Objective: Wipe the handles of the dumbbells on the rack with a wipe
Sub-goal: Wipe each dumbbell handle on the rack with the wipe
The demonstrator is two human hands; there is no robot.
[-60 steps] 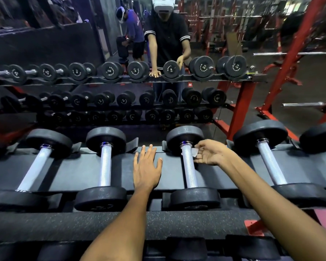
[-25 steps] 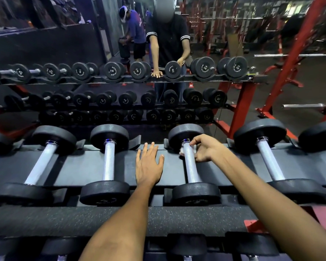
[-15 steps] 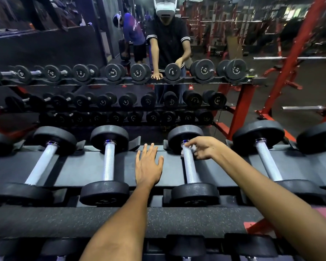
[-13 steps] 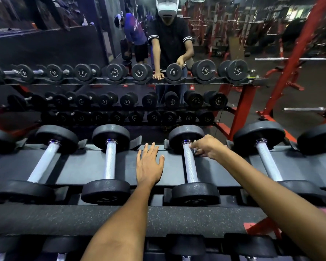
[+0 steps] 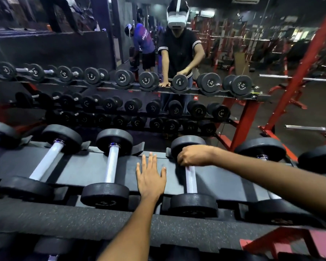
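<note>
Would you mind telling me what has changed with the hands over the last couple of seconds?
The right hand, earlier open beside the dumbbell handle, has closed over its far end. The left hand stays flat on the rack shelf; the dumbbells have not moved.

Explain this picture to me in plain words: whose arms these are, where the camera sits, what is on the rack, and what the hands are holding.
There is no machine here. A person wears a camera on the head, so you look down along that person's own arms. A mirror ahead reflects the person and the rack.

On the rack's dark shelf lie dumbbells side by side, each with black ends and a silver handle.

The left hand lies flat and open on the shelf, holding nothing. The right hand is curled over the far end of one dumbbell handle. The job is wiping handles, but the wipe itself cannot be made out under the fingers.
</note>
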